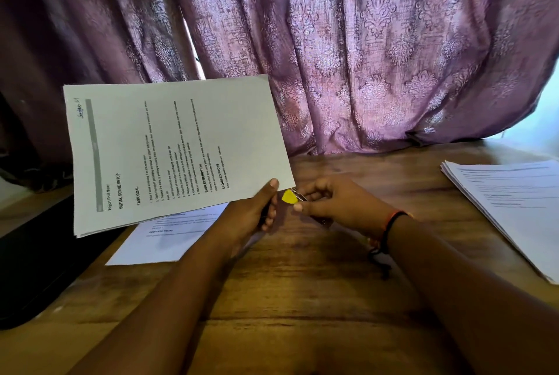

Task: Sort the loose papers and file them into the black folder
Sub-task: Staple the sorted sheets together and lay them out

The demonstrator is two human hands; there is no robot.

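**Papers Raised at a Wooden Desk**

A brown wood-grain table (302, 299) fills the lower part of the view, and a purple curtain with a pale damask pattern (363, 42) hangs in folds close behind its far edge. A flat black folder (39, 259) lies closed at the table's left side. Just beside it, a single white printed sheet (169, 235) lies on the wood. A thick stack of white printed papers (514, 208) rests well apart, at the right edge.

Both forearms reach forward from the bottom of the view and meet near the middle of the table. Thin black and orange thread bands (390, 229) circle the right wrist.

The left hand (251, 211) pinches a thin sheaf of white printed pages (169, 157) by its lower right corner, with the thumb (270, 185) on top and the fingers curled beneath. The sheaf is raised off the table and tilted, and its text runs sideways. The right hand (338, 202) curls round a small yellow-tipped object with a metal part (289, 197), held just beside that same corner. What the object is cannot be told. The two hands are close together, almost touching.
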